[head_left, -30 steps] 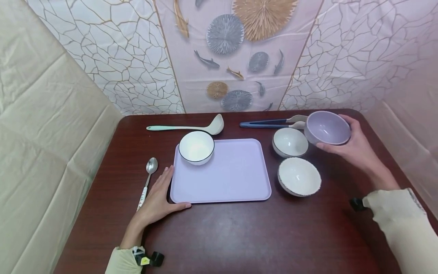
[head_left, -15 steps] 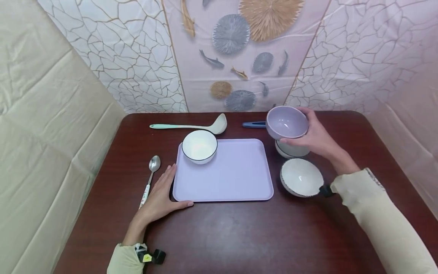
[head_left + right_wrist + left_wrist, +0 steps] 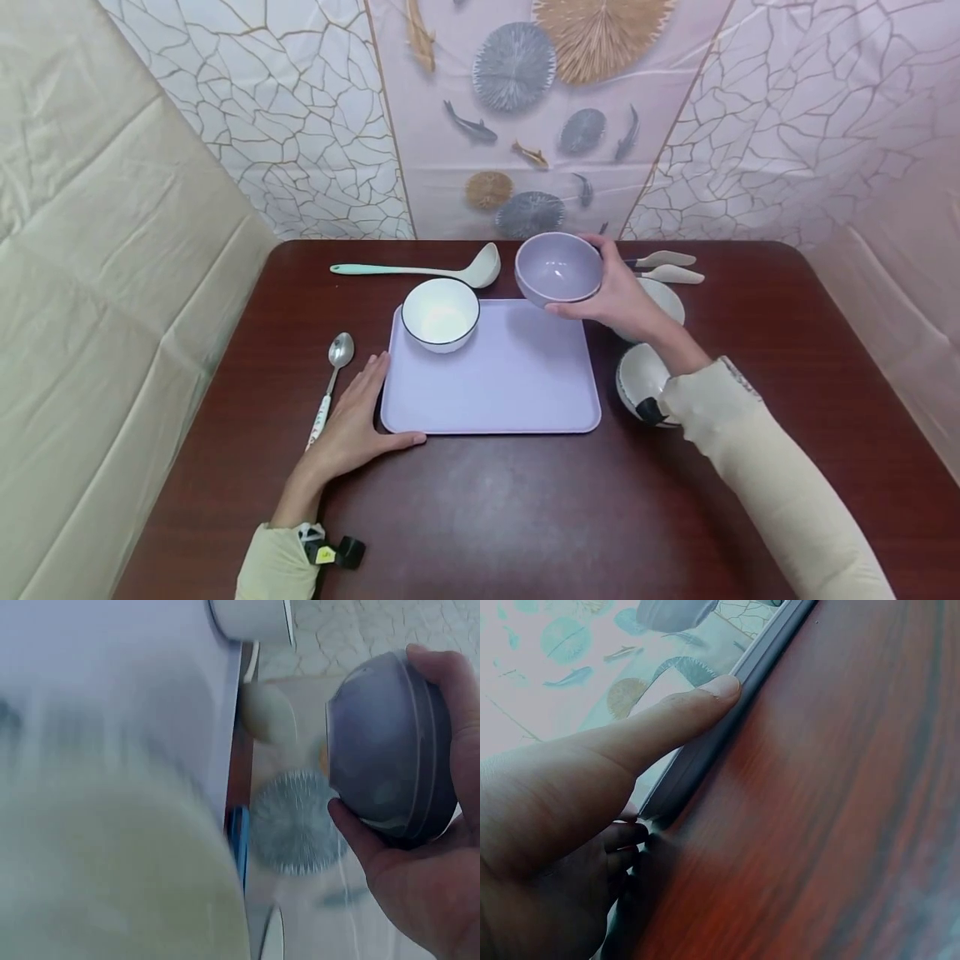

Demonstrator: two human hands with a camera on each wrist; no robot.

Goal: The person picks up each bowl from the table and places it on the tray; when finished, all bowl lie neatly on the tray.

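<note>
At the tray's near left corner, the person's left hand is lying with fingers spread wide, the thumb touching the near rim. That touch is probably working best if light: enough for steadying, too little for skewing. A spoon is lying just left of it, partly hidden, so nudging it is worth avoiding.

Right of the tray, a speckled bowl and, farther, a pale bowl are sitting partly behind the right sleeve; its wrist camera is probably needing height over them.

Farther off, the right hand is holding the purple bowl by its right side, fingers and thumb gripping it off the counter, near the tray's far edge. Holding it level and handling it slowly would be serving it well. The white bowl is standing in the tray's far left corner, so leaving a gap is seeming wise.

Beyond, a ladle and tongs are lying along the far side, where the purple bowl could be knocking them.
</note>
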